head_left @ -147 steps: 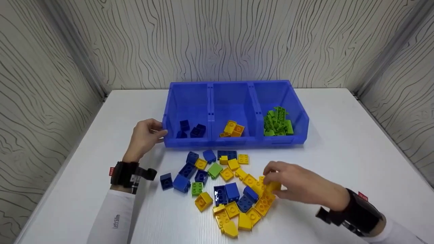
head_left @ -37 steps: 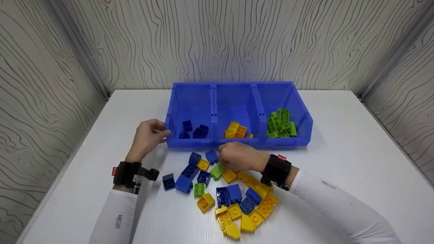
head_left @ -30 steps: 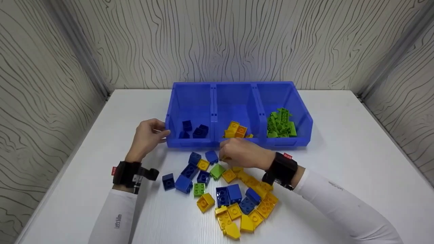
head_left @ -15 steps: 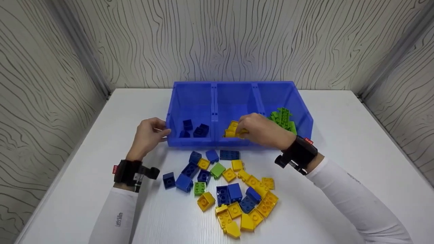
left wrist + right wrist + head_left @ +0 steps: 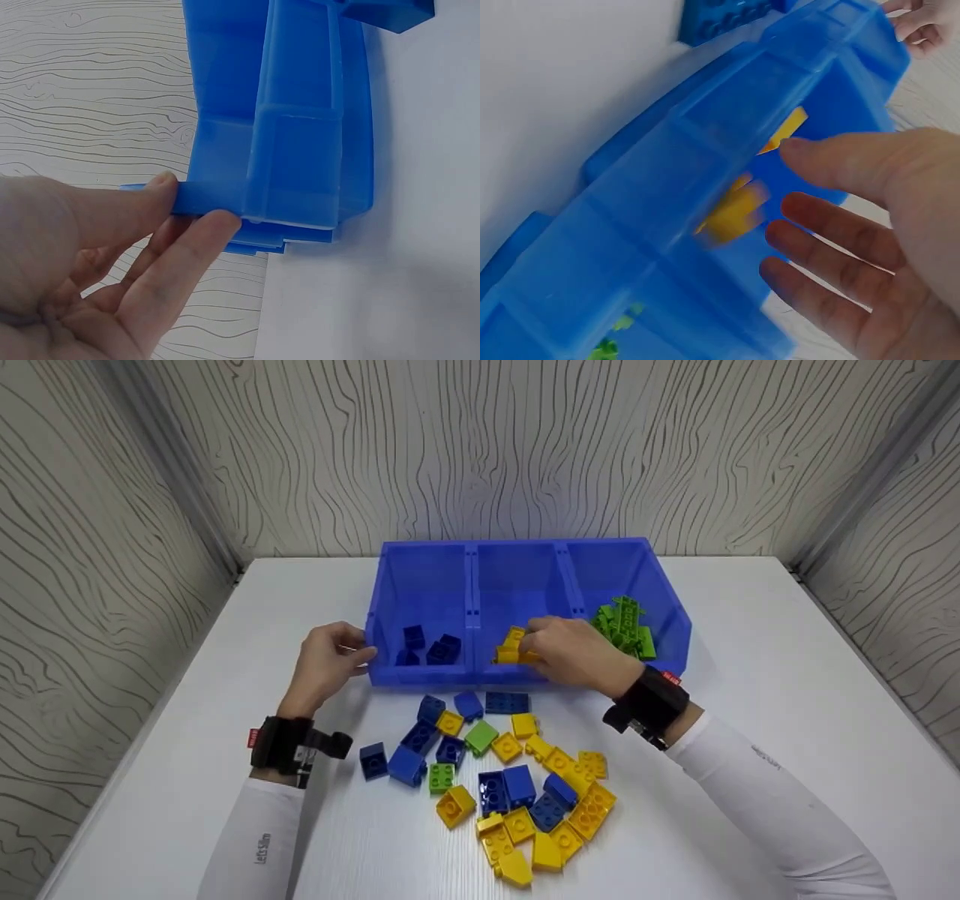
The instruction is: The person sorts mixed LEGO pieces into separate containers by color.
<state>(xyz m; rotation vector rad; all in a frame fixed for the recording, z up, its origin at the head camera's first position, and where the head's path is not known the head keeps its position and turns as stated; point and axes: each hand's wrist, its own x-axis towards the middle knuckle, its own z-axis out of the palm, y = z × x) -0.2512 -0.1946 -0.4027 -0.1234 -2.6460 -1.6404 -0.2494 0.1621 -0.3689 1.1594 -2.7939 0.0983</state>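
My left hand (image 5: 328, 664) pinches the left side wall of a blue three-compartment bin (image 5: 420, 676); the left wrist view shows thumb and fingers on either side of that wall (image 5: 214, 196). Over the middle compartment is my right hand (image 5: 574, 652). In the right wrist view its fingers (image 5: 840, 221) are spread and apart from a blurred yellow toy brick (image 5: 736, 214) just beyond the fingertips. Other yellow bricks (image 5: 507, 653) lie in that compartment, partly hidden by the hand. Dark blue bricks (image 5: 444, 649) are in the left compartment, green ones (image 5: 626, 622) in the right.
In front of the bin, loose bricks are scattered on the white table (image 5: 697, 810): mostly yellow (image 5: 591, 810) and blue (image 5: 407, 766), plus two green ones (image 5: 481, 737). A wide dark blue brick (image 5: 508, 703) lies close to the bin's front. Patterned panels (image 5: 480, 450) enclose the table.
My right hand has gone from the bricks near the bin's front up to the middle compartment and let go of yellow bricks there. My left hand has stayed on the bin.
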